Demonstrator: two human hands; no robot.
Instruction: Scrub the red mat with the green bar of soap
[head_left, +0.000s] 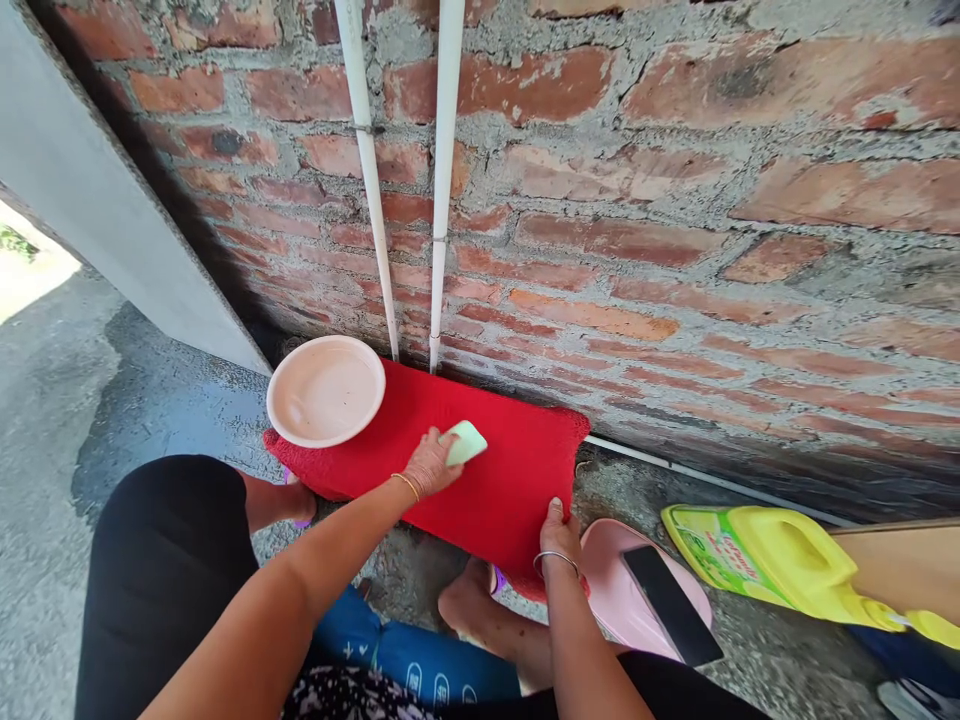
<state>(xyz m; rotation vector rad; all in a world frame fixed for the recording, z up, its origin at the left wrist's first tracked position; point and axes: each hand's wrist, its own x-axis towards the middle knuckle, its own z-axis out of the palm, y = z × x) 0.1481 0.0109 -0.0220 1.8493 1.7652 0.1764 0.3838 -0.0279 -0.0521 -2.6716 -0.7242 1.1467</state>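
Note:
A long red mat [517,470] with shaggy edges lies spread before me, its flat side up; what supports it is hidden. Over its middle, my left hand [431,462] is closed around a pale green block [469,442] with rounded corners, which looks like a bar of soap. My right hand [561,535] grips the mat's near right edge, thumb on top and fingers out of sight underneath. A pale pink basin [330,392] rests at the mat's left end, with a little cloudy liquid or residue visible inside.
Brick wall [637,250] rises behind the mat, with two white pipes [444,150] running down it. To the right are a pink plastic stool or lid [611,590] bearing a black phone [671,605], and a yellow detergent bottle [787,555] on its side. A grey slab [127,190] leans at left.

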